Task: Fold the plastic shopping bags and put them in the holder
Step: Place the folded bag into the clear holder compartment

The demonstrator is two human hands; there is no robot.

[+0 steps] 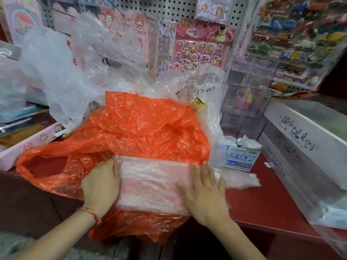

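Head-worn view looking down at a dark red table (262, 199) in a shop corner, with sticker sheets (199, 47) hanging on a pegboard behind. A translucent whitish bag (154, 182) lay across the near table edge as a long flattened strip, on top of a crumpled orange bag (142, 128) spread beneath it. The left hand (101, 184) rested on the strip's left end, fingers straight and close together. The right hand (204, 194) pressed flat on its right part, fingers straight and slightly apart, gripping nothing. More loose clear bags (56, 62) were heaped behind, unfolded. The step in hand appeared to be smoothing and creasing this first lengthwise fold. The next move would likely call for pressing the trapped air out, then folding the strip over again into a small packet while holding it so the slippery film did not spring open. A blue-and-white box (240, 158) just right of the bags, with a tuft of plastic at its top, was possibly the holder; this could not be confirmed.
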